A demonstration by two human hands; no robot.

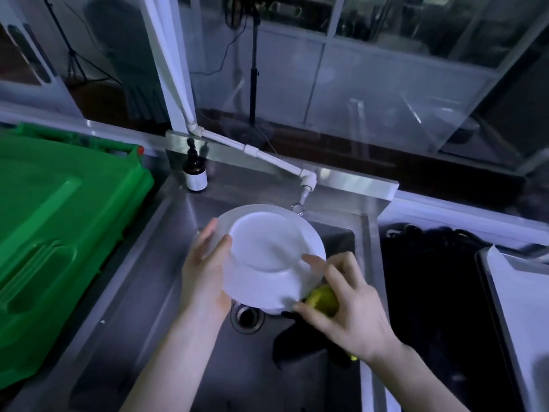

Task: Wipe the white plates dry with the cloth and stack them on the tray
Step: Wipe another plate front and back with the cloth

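Dim, bluish light, glass reflections behind, wide-angle bending, slightly soft detail.

A dishwashing station in a commercial-style kitchen: a deep stainless steel sink [166, 263] with a drain [246, 318], a white pipe tap [306, 188], a pump soap bottle [195, 171], and glass partitions [371, 69] behind.

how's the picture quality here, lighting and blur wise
Head view: dim with a bluish cast; the white plate is the brightest thing and loses surface detail; the right hand and yellow cloth look slightly soft; wide-angle bending curves the sink rim and window frames; the glass behind shows faint reflections.
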